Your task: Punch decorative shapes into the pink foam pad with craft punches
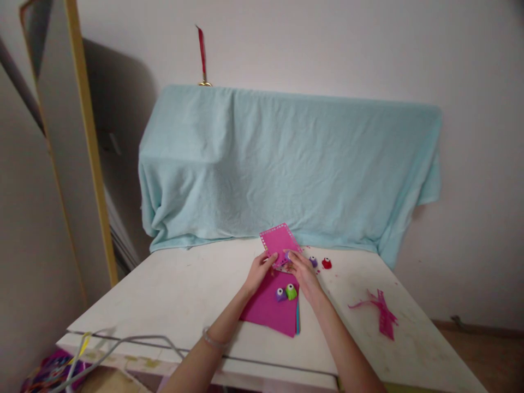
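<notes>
A pink sheet of paper [280, 239] with small shapes punched along its edges is held up above the table. My left hand [261, 268] pinches its near left part, thumb on top. At the near right edge, my right hand [302, 268] closes on a small purple craft punch [287, 255], partly hidden by the fingers. Below the hands lies a stack of coloured paper [268, 308], magenta on top with blue showing at the side. On the stack stand another purple punch [280, 295] and a green punch [291, 291].
Right of my right hand sit a purple punch [313, 261] and a red punch [326, 263], with tiny pink cutouts around. Pink paper strips [383, 316] lie on the white table [184, 289]. A light blue cloth [286, 169] drapes behind; a grey cable [139, 338] crosses the front left.
</notes>
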`<action>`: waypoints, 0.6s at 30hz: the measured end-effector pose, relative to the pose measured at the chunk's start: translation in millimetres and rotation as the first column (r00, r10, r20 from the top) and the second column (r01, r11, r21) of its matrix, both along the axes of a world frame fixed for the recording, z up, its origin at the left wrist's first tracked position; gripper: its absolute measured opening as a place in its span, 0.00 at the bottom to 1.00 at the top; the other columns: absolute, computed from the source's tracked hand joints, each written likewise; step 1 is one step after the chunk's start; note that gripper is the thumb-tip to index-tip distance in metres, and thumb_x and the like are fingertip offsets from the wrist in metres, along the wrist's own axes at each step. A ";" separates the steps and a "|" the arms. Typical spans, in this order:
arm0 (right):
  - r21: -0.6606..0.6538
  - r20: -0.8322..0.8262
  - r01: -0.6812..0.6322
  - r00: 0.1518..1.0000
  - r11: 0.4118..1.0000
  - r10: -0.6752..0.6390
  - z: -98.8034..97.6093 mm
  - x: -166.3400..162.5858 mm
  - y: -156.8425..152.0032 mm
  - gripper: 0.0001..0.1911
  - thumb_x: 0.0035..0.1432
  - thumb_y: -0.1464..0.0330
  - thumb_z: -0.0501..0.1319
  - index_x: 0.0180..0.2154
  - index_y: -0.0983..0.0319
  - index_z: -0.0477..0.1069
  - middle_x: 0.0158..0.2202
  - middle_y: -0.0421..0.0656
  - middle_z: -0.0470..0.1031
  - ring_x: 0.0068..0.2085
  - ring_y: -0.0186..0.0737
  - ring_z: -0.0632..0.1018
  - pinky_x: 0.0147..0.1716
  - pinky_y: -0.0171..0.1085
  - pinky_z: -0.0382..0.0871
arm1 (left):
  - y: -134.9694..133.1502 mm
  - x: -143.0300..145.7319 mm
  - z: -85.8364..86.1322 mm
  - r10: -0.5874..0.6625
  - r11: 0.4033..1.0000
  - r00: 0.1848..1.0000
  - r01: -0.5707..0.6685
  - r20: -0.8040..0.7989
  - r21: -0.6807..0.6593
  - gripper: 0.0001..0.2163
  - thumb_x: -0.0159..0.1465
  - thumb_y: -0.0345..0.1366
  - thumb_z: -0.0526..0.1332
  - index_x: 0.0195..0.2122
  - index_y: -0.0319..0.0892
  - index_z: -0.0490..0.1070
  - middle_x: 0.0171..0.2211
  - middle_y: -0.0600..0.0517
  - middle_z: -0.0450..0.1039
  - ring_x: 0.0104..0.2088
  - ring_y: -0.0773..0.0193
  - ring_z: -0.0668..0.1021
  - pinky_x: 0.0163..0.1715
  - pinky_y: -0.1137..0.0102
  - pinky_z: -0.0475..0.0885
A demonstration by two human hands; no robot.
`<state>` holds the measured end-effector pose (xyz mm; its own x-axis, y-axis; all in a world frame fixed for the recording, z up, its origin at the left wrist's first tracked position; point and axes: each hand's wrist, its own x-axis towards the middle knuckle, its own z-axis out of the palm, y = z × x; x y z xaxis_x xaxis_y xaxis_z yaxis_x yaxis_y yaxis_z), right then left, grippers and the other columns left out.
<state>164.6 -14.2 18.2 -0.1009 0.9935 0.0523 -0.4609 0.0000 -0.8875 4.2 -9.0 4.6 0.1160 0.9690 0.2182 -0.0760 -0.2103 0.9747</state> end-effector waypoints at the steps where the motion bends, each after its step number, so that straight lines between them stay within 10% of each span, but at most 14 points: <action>1: -0.001 0.005 -0.010 1.000 1.000 0.010 1.0 -0.3 -1.0 0.20 0.48 0.61 0.71 0.42 0.62 0.77 0.31 0.42 0.79 0.27 0.34 0.76 0.32 0.34 0.71 | 0.7 0.5 -1.5 -0.023 1.000 1.000 0.023 0.004 -0.013 0.23 0.59 0.56 0.59 0.33 0.36 0.71 0.27 0.51 0.72 0.23 0.67 0.71 0.26 0.72 0.68; 10: 0.030 0.012 -0.114 0.993 0.993 0.113 4.5 -2.5 -7.3 0.20 0.51 0.59 0.70 0.44 0.63 0.76 0.25 0.41 0.77 0.26 0.37 0.76 0.32 0.36 0.70 | -0.5 1.8 -9.7 -0.175 0.984 0.984 0.173 -0.043 -0.053 0.22 0.59 0.53 0.61 0.29 0.35 0.74 0.23 0.48 0.74 0.22 0.65 0.72 0.27 0.70 0.66; 18: -0.065 -0.116 0.101 0.987 0.993 -0.108 -2.6 1.1 6.2 0.18 0.47 0.56 0.71 0.36 0.61 0.76 0.35 0.43 0.79 0.26 0.34 0.73 0.24 0.33 0.66 | 6.3 -1.6 -15.6 0.008 1.000 0.991 -0.008 -0.130 0.002 0.28 0.63 0.58 0.52 0.26 0.36 0.73 0.19 0.50 0.71 0.21 0.65 0.71 0.28 0.71 0.65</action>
